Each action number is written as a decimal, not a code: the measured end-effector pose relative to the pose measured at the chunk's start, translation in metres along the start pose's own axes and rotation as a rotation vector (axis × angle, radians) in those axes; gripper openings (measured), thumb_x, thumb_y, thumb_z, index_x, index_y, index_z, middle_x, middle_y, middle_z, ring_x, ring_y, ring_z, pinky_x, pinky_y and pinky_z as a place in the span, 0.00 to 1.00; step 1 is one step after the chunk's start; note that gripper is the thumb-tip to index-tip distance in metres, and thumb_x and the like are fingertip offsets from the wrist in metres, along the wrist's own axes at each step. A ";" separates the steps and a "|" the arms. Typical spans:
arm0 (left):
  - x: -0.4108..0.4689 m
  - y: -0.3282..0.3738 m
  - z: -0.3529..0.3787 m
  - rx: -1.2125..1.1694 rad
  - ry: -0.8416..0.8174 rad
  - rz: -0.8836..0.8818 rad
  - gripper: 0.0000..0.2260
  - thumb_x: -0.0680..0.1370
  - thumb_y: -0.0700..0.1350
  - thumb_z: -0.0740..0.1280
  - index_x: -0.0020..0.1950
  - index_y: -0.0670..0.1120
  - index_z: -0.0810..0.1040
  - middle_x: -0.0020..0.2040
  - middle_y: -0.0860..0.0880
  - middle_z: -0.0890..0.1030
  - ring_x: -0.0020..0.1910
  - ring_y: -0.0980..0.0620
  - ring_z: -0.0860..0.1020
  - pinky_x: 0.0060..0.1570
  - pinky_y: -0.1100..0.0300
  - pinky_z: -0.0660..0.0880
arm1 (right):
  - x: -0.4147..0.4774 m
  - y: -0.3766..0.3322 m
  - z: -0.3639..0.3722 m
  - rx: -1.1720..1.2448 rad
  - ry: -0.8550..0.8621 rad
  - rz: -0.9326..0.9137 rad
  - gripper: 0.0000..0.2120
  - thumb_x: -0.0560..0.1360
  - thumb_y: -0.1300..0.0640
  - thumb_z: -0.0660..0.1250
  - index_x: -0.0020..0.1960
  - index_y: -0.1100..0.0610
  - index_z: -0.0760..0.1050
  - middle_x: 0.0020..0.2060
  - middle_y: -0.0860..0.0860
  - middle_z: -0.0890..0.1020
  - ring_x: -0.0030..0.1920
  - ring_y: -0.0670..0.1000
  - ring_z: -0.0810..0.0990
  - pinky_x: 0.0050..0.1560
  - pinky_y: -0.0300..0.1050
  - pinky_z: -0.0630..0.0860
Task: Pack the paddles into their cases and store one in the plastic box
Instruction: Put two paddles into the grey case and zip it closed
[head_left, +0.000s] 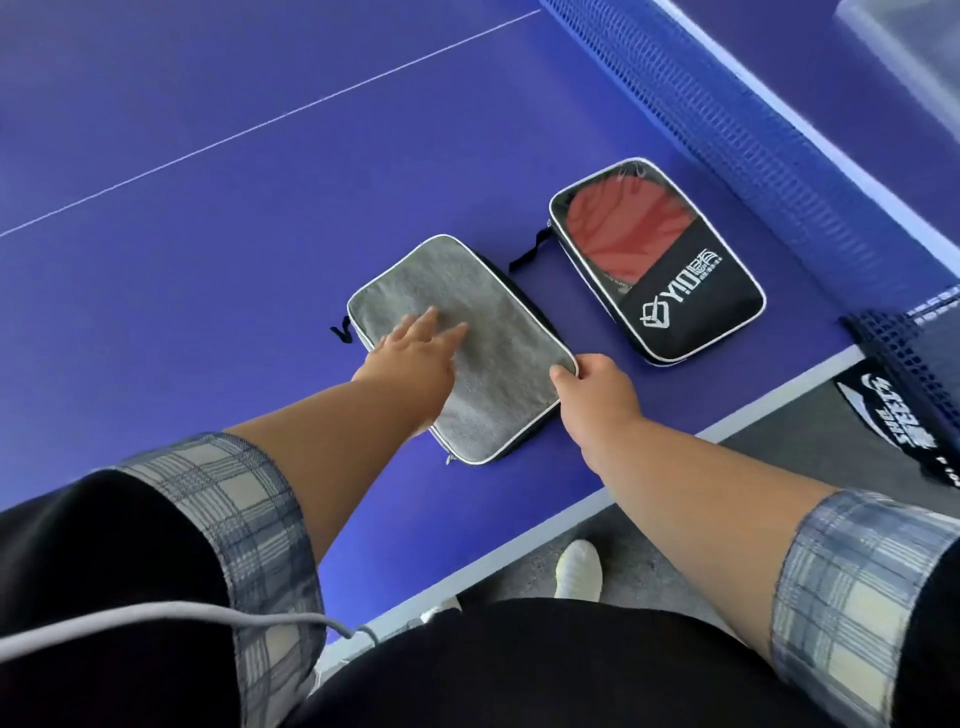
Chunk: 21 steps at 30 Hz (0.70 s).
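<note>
A grey fabric paddle case (488, 322) with white piping lies flat on the blue table. My left hand (415, 353) rests on its top with straight fingers. My right hand (592, 387) pinches the case's near right corner. To the right lies a black case (691, 306) with a clear window, and a red paddle (613, 228) shows inside it. At the top right corner a blurred clear plastic box (904, 52) sits beyond the net.
The blue table-tennis table (208, 208) has a white centre line and a white near edge. The net (727, 130) runs along the right, with its post and clamp (898, 374) at the table edge. Grey floor and a white shoe (579, 569) show below.
</note>
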<state>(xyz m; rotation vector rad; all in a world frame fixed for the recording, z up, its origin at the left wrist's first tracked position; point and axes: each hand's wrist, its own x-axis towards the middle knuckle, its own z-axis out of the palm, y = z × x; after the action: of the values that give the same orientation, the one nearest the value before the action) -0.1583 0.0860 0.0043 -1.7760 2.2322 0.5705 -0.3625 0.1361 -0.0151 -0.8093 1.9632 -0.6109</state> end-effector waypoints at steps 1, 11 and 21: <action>0.006 -0.003 0.002 0.039 -0.025 0.024 0.23 0.84 0.52 0.51 0.79 0.61 0.50 0.81 0.51 0.47 0.79 0.46 0.46 0.74 0.45 0.55 | -0.004 0.001 0.002 0.087 0.034 0.057 0.04 0.79 0.50 0.64 0.52 0.49 0.72 0.48 0.51 0.73 0.36 0.51 0.71 0.30 0.41 0.66; 0.037 -0.032 -0.001 0.172 0.041 0.123 0.24 0.82 0.61 0.48 0.78 0.64 0.49 0.81 0.48 0.47 0.78 0.43 0.46 0.76 0.42 0.47 | -0.059 -0.002 0.068 0.754 -0.273 0.732 0.19 0.72 0.43 0.75 0.58 0.49 0.75 0.57 0.49 0.79 0.61 0.54 0.79 0.67 0.55 0.71; 0.012 -0.043 0.005 0.061 0.052 0.008 0.26 0.81 0.63 0.46 0.79 0.63 0.47 0.81 0.48 0.49 0.78 0.42 0.48 0.75 0.39 0.46 | -0.048 -0.015 0.063 1.046 -0.178 0.413 0.18 0.76 0.57 0.74 0.64 0.53 0.76 0.54 0.51 0.86 0.53 0.52 0.86 0.48 0.51 0.84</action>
<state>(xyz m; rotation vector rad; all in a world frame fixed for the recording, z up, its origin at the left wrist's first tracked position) -0.1196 0.0695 -0.0123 -1.7731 2.2664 0.4577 -0.2846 0.1556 -0.0078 0.1839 1.2973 -1.1005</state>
